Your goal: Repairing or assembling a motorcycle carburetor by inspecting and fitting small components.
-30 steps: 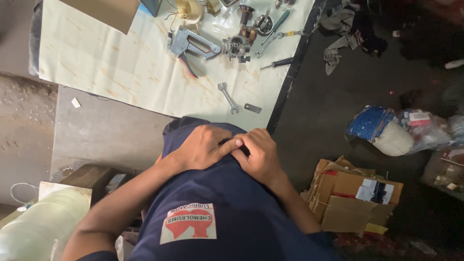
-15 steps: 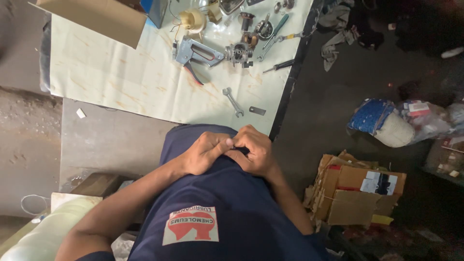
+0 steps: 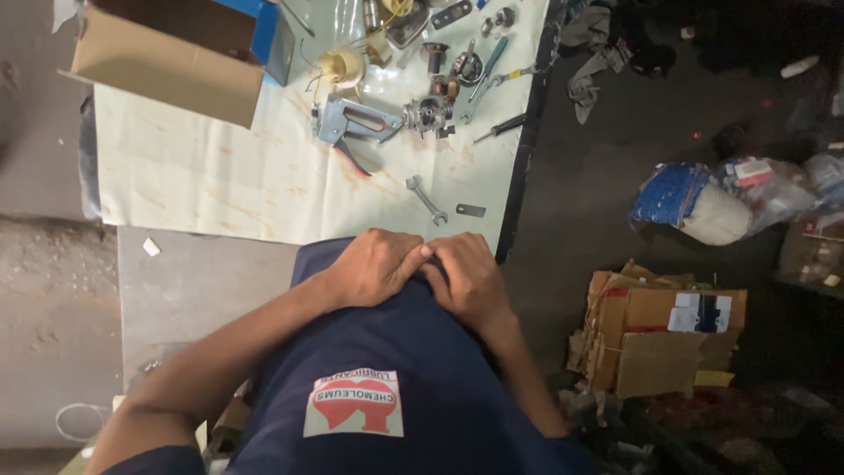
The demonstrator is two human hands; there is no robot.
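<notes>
Both of my hands rest at the front hem of my dark blue shirt (image 3: 369,352), close to the table's near edge. My left hand (image 3: 378,264) and my right hand (image 3: 470,277) meet fingertip to fingertip and pinch the cloth between them. What lies under the fingers is hidden. A small open-ended wrench (image 3: 426,200) and a little flat metal piece (image 3: 470,210) lie on the pale table cover (image 3: 220,176) just beyond my hands.
Farther up the table are a grey staple gun (image 3: 352,123), a small engine part (image 3: 426,114), screwdrivers (image 3: 497,130) and an open cardboard box (image 3: 167,62). On the dark floor to the right sit torn cartons (image 3: 659,339) and plastic bags (image 3: 694,202).
The view has tilted so the table sits lower and closer in frame. My hands stay together on the shirt hem, fingers shifting slightly.
</notes>
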